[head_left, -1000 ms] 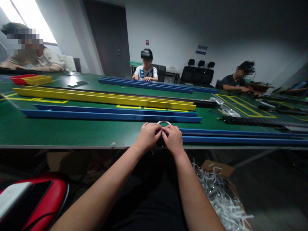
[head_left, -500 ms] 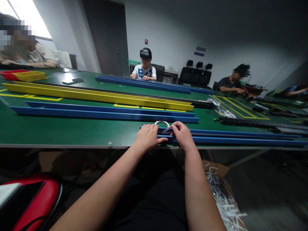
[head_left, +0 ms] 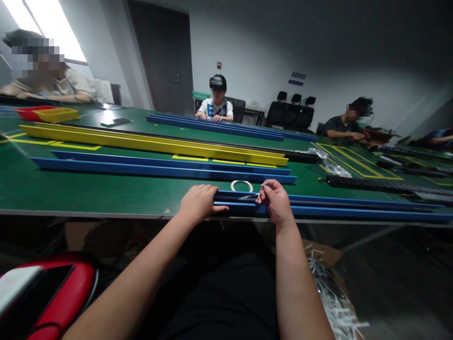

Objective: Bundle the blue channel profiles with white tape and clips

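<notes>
A long blue channel-shaped rail (head_left: 339,211) lies along the near edge of the table. My left hand (head_left: 198,203) is closed around its left end, fingers over the far wall and thumb along the near side. Above the rail, my right hand (head_left: 276,202) pinches a thin whitish strip (head_left: 250,196) that looks like tape, which slants down to the left into the channel. Just behind the rail, between my hands, is a white ring-shaped roll of tape (head_left: 232,186). Whether the strip joins the roll cannot be made out.
Another blue rail (head_left: 159,168) and a yellow rail (head_left: 152,141) lie farther back on the green table (head_left: 106,191). Red and yellow trays (head_left: 58,114) stand at far left. Coworkers sit around the table. A carton of white strips (head_left: 332,288) is below right, a red stool (head_left: 67,302) below left.
My left hand has shifted left along the rail, away from the tape roll. My right hand has moved slightly right with the strip, and more of the roll shows between them.
</notes>
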### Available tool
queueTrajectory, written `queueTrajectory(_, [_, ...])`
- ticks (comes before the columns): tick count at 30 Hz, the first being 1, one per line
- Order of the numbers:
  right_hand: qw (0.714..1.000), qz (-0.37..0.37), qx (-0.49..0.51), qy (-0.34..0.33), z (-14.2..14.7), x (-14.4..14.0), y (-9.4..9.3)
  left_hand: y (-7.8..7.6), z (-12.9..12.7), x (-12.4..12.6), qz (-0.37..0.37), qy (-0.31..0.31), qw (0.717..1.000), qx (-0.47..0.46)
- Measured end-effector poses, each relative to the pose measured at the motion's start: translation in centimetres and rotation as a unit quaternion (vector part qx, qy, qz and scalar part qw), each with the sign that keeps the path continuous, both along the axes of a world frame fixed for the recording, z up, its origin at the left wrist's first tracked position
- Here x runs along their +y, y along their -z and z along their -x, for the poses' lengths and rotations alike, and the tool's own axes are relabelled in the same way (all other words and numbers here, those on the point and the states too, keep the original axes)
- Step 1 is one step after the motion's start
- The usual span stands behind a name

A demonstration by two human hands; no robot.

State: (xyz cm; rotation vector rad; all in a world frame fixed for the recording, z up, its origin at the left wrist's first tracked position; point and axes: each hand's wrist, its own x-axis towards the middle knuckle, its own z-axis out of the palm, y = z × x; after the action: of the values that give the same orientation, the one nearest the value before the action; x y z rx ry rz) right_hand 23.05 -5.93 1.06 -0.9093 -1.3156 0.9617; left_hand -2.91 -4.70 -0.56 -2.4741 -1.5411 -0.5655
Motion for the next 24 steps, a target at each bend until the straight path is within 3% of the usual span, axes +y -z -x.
queueTrajectory(2, [0.99, -0.02, -0.125, 0.067, 0.2, 0.0, 0.1, -0.1, 2.1, 0.1, 0.003, -0.003, 1.0, 0.018])
queueTrajectory(4, [0.948, -0.038, -0.29, 0.126, 0.4, 0.1, 0.3, -0.2, 3.8, 0.1, 0.004, -0.009, 1.0, 0.03])
queueTrajectory(6, [0.894, -0.04, -0.422, 0.145, 0.5, 0.2, 0.5, -0.3, 4.6, 0.1, 0.005, -0.014, 0.999, 0.034])
queueTrajectory(8, [0.862, -0.032, -0.487, 0.133, 0.4, 0.3, 0.7, -0.3, 4.9, 0.0, 0.003, -0.017, 0.999, 0.031])
queueTrajectory(11, [0.845, -0.02, -0.521, 0.116, -0.2, 0.5, 0.9, -0.1, 4.7, -0.2, -0.004, -0.021, 0.999, 0.024])
queueTrajectory(17, [0.811, 0.02, -0.564, 0.153, -1.5, 0.9, 0.9, 0.1, 4.5, -0.4, -0.011, -0.023, 0.999, 0.022])
queueTrajectory(24, [0.783, -0.006, -0.591, 0.194, -0.9, 1.0, 1.3, -0.6, 4.3, -0.3, 0.024, -0.032, 0.999, 0.029])
